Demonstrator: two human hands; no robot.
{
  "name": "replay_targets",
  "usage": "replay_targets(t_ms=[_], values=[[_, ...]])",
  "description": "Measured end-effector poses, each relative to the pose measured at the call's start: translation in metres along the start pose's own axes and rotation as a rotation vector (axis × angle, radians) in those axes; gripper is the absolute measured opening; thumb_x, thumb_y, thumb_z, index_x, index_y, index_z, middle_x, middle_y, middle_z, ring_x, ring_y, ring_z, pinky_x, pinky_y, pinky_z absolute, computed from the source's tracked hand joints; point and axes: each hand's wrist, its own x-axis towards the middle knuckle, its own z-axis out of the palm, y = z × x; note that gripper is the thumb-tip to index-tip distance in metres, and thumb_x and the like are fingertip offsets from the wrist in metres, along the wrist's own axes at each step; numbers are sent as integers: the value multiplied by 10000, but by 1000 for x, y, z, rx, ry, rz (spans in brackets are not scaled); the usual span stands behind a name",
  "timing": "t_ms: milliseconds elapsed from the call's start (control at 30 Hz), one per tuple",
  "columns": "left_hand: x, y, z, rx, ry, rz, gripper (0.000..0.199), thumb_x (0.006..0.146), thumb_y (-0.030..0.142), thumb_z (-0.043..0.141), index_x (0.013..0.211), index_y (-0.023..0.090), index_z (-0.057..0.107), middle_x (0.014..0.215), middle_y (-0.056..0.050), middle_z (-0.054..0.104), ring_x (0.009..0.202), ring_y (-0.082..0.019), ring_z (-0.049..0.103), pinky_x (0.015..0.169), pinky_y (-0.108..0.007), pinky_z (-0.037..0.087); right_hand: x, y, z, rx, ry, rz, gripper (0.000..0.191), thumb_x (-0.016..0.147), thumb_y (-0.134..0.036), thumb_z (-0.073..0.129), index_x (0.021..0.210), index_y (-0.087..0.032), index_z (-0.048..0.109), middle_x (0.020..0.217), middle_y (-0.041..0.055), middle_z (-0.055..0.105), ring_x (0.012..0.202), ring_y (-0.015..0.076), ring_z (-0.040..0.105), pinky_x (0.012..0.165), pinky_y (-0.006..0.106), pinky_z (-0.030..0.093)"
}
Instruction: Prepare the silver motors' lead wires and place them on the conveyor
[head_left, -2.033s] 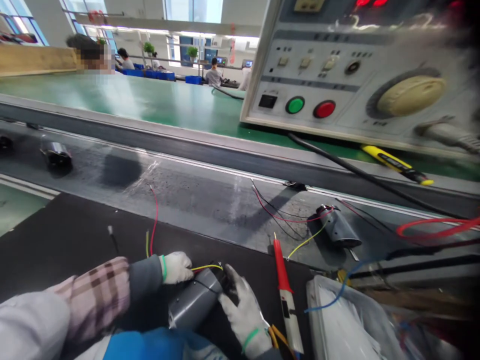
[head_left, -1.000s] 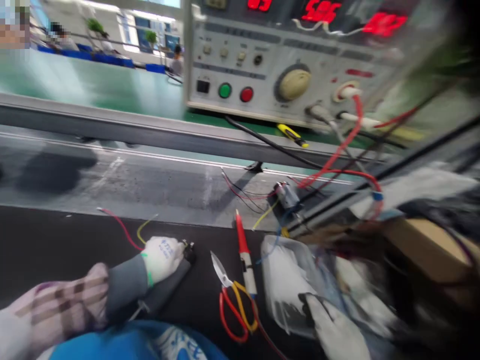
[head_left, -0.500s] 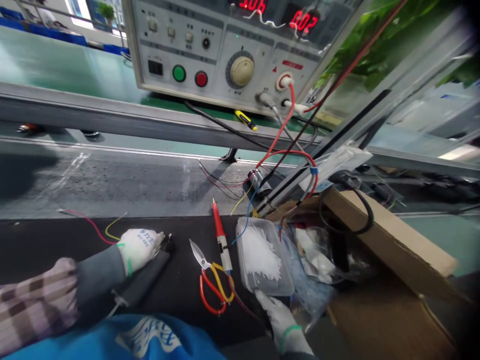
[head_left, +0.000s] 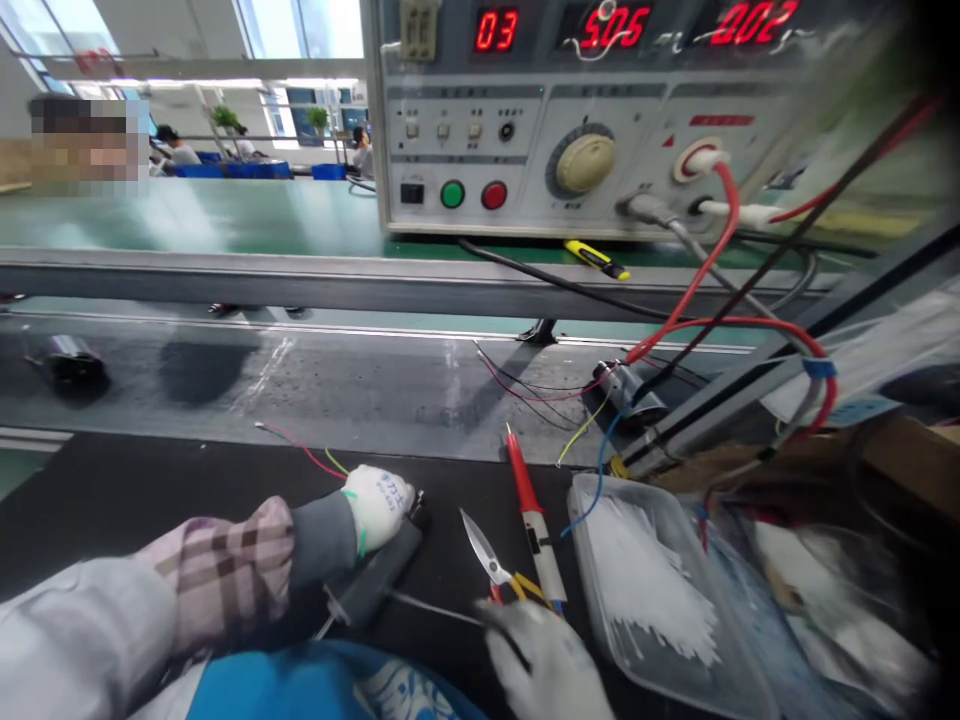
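Over black mat (head_left: 187,490) — left hand (head_left: 380,507) clamped on grey motor (head_left: 384,573), right hand (head_left: 546,662) pinching white cable tie (head_left: 437,607).

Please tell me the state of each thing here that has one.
Left hand: gripping grey motor
Grey motor: lying on its side
Right hand: blurred, holding white strip
Scissors: blades closed, handles partly hidden
Probe: lying flat
Clear box: open, holding white strips
Tester displays: lit red
Silver motor: lying down

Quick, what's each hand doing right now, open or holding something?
Left hand: closed on the end of the grey motor.
Right hand: blurred, seemingly closed on a white cable tie.
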Motion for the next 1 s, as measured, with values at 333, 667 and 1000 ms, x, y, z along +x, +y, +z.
replay_targets(t_ms=[333,667,1000], values=[[-7,1,21,-42,42,-164,346,850,273,300,1041,130,550,800,-121,623,692,-266,614,601,-393,476,96,-51,75,135,181,2,182,753,-238,474,806,-203,645,805,57,660,781,187,601,705,270,413],[0,3,51,-713,409,-231,391,722,41,380,1049,154,560,1009,-70,625,962,-175,560,882,-301,420,106,-37,81,1041,31,323,254,655,-412,614,728,-169,628,700,36,671,689,194,610,637,285,468],[16,1,36,-1814,282,-505,560,526,22,519,1068,164,491,823,-25,655,732,-155,614,641,-246,480,111,-37,84,1480,4,550,299,582,-399,708,751,-169,618,628,-2,651,541,147,590,452,233,455]])
